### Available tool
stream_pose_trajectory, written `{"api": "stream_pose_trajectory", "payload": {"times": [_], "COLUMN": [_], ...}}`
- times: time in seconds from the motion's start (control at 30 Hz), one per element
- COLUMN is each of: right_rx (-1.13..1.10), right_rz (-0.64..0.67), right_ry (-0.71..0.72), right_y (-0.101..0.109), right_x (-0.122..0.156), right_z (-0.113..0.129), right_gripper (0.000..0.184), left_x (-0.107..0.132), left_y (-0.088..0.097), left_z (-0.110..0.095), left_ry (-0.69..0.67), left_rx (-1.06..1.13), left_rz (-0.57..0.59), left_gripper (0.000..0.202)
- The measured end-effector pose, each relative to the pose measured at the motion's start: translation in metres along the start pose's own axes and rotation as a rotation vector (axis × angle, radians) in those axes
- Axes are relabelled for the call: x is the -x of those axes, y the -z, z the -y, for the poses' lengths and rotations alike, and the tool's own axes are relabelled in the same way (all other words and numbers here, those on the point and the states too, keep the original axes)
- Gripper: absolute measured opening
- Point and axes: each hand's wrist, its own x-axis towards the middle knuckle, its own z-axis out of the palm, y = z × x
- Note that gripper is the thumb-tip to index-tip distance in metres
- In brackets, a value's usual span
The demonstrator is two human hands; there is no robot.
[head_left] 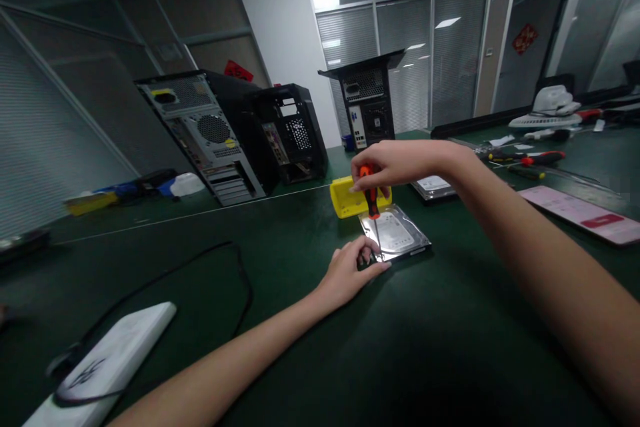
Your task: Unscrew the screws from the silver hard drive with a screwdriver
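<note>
A silver hard drive [397, 230] lies flat on the dark green table. My right hand [377, 163] grips a screwdriver [371, 199] with an orange and black handle from above. Its shaft points down, and the tip meets the near left corner of the drive. My left hand [353, 263] is closed on that same corner, thumb along the near edge and fingers on the left side. Just behind the drive sits a yellow plastic tray [345, 199], partly covered by my right hand.
Computer cases [220, 133] stand at the back left, another [367, 103] behind my right hand. A second hard drive [433, 185] lies past my right wrist. At right are pliers [543, 159] and a pink sheet [585, 213]. A white power bank-like slab [115, 360] and black cable lie front left.
</note>
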Motion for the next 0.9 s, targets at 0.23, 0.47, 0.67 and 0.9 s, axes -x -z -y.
{"api": "stream_pose_trajectory", "payload": {"times": [0.23,0.47,0.67,0.9], "right_rx": [-0.009,0.084,-0.007,0.105], "right_rz": [-0.004,-0.08,-0.167,-0.648], "right_ry": [0.018,0.017,-0.006,-0.109], "right_y": [0.0,-0.003,0.004,-0.011], "right_x": [-0.001,-0.004,0.005,-0.021], "right_z": [0.001,-0.001,-0.005,-0.035], "right_gripper": [0.045,0.035,0.03,0.034], "left_x": [0.001,0.001,0.001,0.002], "left_y": [0.002,0.001,0.0,-0.001], "left_z": [-0.003,-0.003,-0.003,-0.001], "left_ry": [-0.017,-0.036,-0.033,-0.049], "left_rx": [0.004,0.025,0.048,0.073], "left_rz": [-0.006,-0.007,0.003,-0.009], "left_gripper": [0.037,0.033,0.033,0.03]}}
